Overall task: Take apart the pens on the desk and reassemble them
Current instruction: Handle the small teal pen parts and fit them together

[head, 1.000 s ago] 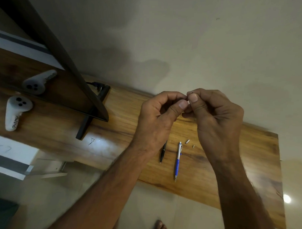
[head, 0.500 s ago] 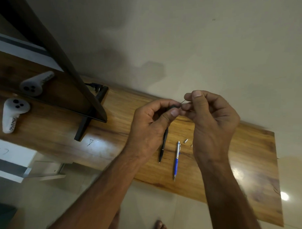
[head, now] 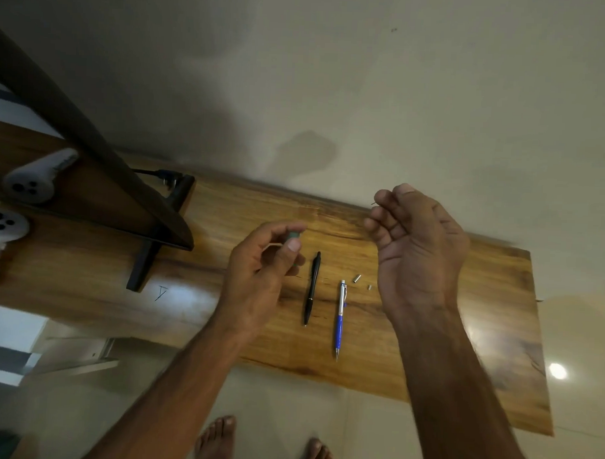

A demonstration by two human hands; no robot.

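Note:
My left hand pinches a small greenish pen part between thumb and fingertips above the wooden desk. To its right, my right hand is raised with curled fingers and pinches a thin wire-like piece, perhaps a spring, whose tip pokes out past the fingertips. Between the hands a black pen and a blue-and-silver pen lie on the desk. Two tiny metal parts rest beside the blue pen's top end.
A dark monitor on a black stand fills the desk's left part, with a cable plug behind it. Two white controllers lie at far left. The wall runs along the desk's far edge. My bare feet show below.
My hands were pressed together over the pens; now they have drawn apart, the left going down-left with the greenish part and the right going right with the thin piece.

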